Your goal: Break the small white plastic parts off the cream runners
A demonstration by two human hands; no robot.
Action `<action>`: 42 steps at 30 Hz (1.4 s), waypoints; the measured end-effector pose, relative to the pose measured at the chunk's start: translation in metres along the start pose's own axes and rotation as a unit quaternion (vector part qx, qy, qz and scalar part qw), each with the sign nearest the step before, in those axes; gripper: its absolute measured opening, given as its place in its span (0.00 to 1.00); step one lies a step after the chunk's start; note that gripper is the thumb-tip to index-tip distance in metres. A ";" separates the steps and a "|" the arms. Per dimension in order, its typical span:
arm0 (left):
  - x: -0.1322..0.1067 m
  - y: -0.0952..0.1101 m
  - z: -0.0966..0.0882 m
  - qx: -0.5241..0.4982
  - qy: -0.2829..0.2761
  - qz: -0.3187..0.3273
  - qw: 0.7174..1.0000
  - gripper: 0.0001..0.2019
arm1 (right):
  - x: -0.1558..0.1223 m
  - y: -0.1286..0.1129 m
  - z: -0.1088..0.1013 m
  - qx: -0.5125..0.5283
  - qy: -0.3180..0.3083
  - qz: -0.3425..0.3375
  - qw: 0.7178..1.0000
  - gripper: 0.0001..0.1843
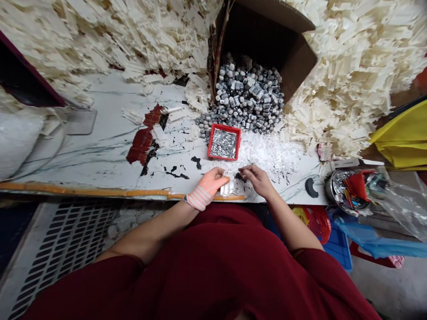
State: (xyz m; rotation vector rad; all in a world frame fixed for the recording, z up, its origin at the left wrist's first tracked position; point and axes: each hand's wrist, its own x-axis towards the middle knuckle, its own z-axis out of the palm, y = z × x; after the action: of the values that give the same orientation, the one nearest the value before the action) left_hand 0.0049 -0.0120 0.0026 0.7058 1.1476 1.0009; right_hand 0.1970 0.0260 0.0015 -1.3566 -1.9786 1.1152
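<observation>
My left hand (pixel 207 187), in an orange and white striped glove, grips a white plastic piece (pixel 227 188) near the table's front edge. The thumb lies over the piece, which points toward my body. My bare right hand (pixel 257 178) is just right of it, thumb and fingers drawn together in a pinch. Whatever is between those fingertips is too small to make out. Beyond both hands sits a red tray (pixel 209 153) full of small shiny metal pins (pixel 224 143). Small white translucent bits (pixel 267 153) are spread to the right of the tray.
Behind the tray, a tipped cardboard box (pixel 300 66) spills grey and white cylindrical parts (pixel 248 95). Heaps of cream plastic pieces (pixel 347 75) flank it. At right are a metal bowl (pixel 328 189) of oddments and a black curved piece (pixel 311 188). Orange edging (pixel 100 191) lines the table front.
</observation>
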 end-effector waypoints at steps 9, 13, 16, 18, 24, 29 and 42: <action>0.000 -0.001 -0.018 -0.004 0.021 -0.008 1.000 0.13 | -0.038 0.044 0.037 -0.258 0.042 -0.084 0.961 0.21; -0.007 0.007 -0.017 0.016 0.025 -0.013 0.999 0.13 | -0.042 0.038 0.048 -0.202 0.044 -0.114 0.972 0.17; -0.009 0.012 -0.017 -0.004 0.022 -0.015 1.000 0.14 | -0.045 0.039 0.044 -0.227 0.081 -0.093 0.966 0.18; -0.009 0.014 -0.018 -0.019 0.020 -0.018 0.999 0.14 | -0.049 0.043 0.043 -0.260 0.103 -0.059 0.958 0.21; -0.011 0.014 -0.019 -0.033 0.015 -0.027 0.999 0.14 | -0.052 0.040 0.050 -0.205 -0.016 -0.105 0.973 0.22; -0.012 0.014 -0.024 -0.030 0.009 -0.017 0.999 0.14 | -0.048 0.037 0.050 -0.191 0.017 -0.090 0.977 0.28; -0.008 0.006 -0.033 -0.067 0.020 -0.017 0.997 0.13 | 0.069 -0.007 0.023 -0.277 -0.004 -0.165 0.946 0.16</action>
State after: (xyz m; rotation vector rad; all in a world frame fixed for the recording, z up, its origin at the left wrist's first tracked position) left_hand -0.0296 -0.0176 0.0016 0.5599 1.1126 1.0557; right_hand 0.1489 0.0807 -0.0091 -1.1932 -2.5237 0.4211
